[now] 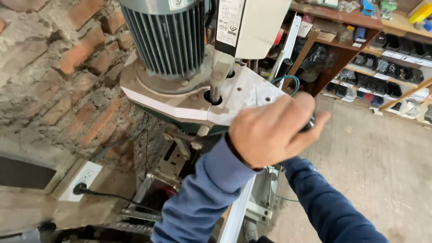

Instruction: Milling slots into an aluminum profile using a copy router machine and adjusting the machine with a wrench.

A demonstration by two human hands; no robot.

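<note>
**Handle knob of the machine held in one fist**

Handle knob (310, 122), small and dark, shows only as a tip at the right edge of a closed fist, just beside the white top plate (234, 96) of the machine. Most of the knob is hidden inside the fist.

Head view: the left hand (270, 131) is in the middle of the picture, its fingers curled tight around the knob and the thumb lying along the top. Its sleeve is light blue and comes up from the lower edge. The right forearm, in a darker blue sleeve (330, 207), passes under the left hand from the lower right; the right hand itself is covered by the left one, so I cannot tell if it is closed or holds anything.

Above the hand stands a grey ribbed motor (168, 38) on the plate, with a steel column (216, 87) beside it going down through a hole. A long white profile (240, 213) lies below the arms. At the left is a rough brick wall (54, 76) with a white socket (82, 180) and a black plug in it. At the upper right, wooden shelves (360, 49) carry many small dark parts.
</note>
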